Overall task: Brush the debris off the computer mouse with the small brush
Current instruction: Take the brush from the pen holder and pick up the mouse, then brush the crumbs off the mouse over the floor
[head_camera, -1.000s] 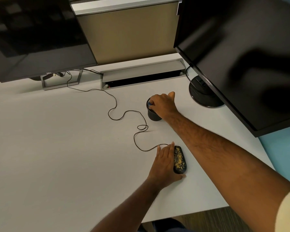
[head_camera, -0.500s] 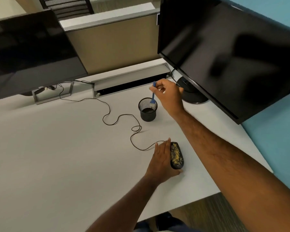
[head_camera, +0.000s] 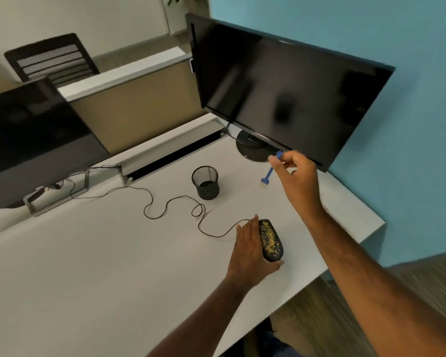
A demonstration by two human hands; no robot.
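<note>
Head view: right hand (head_camera: 298, 176) pinches slim blue brush (head_camera: 269, 172).

Right hand (head_camera: 298, 176) raised above the white desk (head_camera: 88, 266), pinching a small blue brush (head_camera: 269, 172), bristle end hanging down. Left hand (head_camera: 250, 251) flat against the side of a black mouse (head_camera: 271, 240) speckled with yellow debris (head_camera: 270, 242). Black mesh cup (head_camera: 205, 182) standing near, between two dark monitors (head_camera: 281, 99).

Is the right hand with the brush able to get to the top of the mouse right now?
Probably yes. The right hand holds the brush in the air; the left hand only flanks the mouse, leaving its speckled top uncovered.
</note>
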